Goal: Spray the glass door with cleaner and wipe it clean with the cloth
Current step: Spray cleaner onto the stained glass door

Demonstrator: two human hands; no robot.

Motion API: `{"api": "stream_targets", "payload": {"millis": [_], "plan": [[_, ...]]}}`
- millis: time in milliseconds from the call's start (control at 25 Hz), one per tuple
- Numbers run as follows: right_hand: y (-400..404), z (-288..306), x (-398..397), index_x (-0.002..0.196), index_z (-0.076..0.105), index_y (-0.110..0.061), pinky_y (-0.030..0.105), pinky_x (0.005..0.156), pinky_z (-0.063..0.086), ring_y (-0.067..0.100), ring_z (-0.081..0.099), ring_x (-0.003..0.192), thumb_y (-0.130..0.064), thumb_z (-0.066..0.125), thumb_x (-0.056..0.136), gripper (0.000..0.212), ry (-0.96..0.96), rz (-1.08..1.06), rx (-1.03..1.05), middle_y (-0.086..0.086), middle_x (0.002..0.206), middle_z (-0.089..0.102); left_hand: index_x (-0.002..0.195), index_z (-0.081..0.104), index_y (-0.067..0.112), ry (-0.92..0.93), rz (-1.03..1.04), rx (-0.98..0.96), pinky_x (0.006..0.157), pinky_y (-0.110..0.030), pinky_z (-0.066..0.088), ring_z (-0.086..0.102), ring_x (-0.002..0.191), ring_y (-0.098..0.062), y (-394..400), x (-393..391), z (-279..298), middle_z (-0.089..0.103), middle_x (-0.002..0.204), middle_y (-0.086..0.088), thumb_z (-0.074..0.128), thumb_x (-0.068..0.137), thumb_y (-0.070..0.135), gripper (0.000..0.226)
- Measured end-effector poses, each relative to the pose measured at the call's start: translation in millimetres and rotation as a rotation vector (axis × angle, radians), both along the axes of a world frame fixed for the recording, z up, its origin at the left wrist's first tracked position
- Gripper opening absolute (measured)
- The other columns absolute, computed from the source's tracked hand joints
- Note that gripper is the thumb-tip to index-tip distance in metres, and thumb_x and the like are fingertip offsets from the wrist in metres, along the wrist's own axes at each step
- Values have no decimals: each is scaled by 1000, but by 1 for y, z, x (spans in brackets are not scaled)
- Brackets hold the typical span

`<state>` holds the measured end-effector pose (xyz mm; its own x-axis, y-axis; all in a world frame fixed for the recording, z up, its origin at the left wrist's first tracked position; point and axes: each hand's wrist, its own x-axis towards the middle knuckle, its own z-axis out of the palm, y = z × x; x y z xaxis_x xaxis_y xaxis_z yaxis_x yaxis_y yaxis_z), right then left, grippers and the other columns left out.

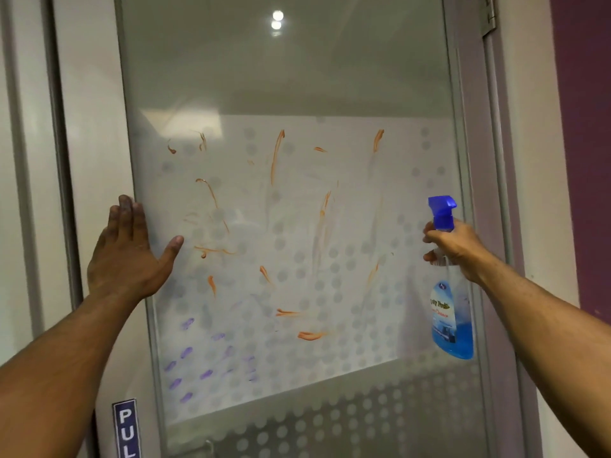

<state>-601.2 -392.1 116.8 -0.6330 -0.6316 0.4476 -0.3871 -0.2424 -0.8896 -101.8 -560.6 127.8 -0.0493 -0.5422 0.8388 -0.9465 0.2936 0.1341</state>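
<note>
The glass door (297, 81) fills the view, its lower pane frosted with a dot pattern and smeared with orange streaks (276, 153) and purple smudges (186, 353). My left hand (129, 256) rests flat and open against the door's left edge, fingers spread. My right hand (458, 246) grips the neck of a spray bottle (451, 325) that holds blue liquid and has a blue trigger head (441, 209) pointing left at the glass. No cloth is in view.
A grey metal frame (476, 160) borders the glass on the right, with a hinge (489, 14) at the top. A blue PULL sign (127, 428) sits at the lower left. A purple wall (585, 127) stands at the far right.
</note>
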Motion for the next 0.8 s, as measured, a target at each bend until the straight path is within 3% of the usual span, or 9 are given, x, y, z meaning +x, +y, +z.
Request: {"api": "stream_targets", "payload": {"millis": [120, 280, 480, 680, 800], "plan": [[-13, 11, 67, 95, 57, -15, 33, 63, 55, 27, 69, 75, -9, 62, 88, 10, 129, 102, 7, 12, 100, 65, 156, -14, 12, 29, 35, 24, 124, -37, -1, -16, 151, -17, 4, 8, -2, -22, 163, -3, 23, 90, 72, 96], [-13, 22, 135, 98, 59, -16, 32, 62, 59, 22, 72, 67, -10, 63, 85, 15, 159, 222, -60, 7, 96, 67, 156, -13, 13, -2, -47, 29, 124, -35, -1, -15, 151, -17, 6, -19, 7, -21, 163, -2, 25, 93, 70, 92], [-31, 7, 238, 94, 61, -16, 36, 62, 63, 17, 72, 58, -12, 62, 81, 14, 189, 396, -31, 6, 91, 69, 157, -10, 13, -67, -35, 50, 122, -31, -3, -14, 151, -15, 6, 1, 10, -22, 163, 0, 25, 104, 42, 70], [-46, -23, 279, 90, 54, -26, 33, 66, 63, 17, 72, 63, -15, 66, 81, 19, 281, 444, 7, -3, 97, 67, 156, -12, 17, -105, -33, 52, 118, -28, -3, -16, 150, -12, 7, 10, 12, -26, 161, 3, 22, 106, 32, 63], [-50, -44, 285, 93, 55, -23, 34, 68, 63, 16, 72, 64, -16, 65, 83, 16, 263, 453, 28, 2, 95, 67, 155, -15, 16, -94, -41, 70, 118, -27, -7, -18, 150, -13, 7, 8, 13, -28, 161, 3, 23, 106, 31, 64]]}}
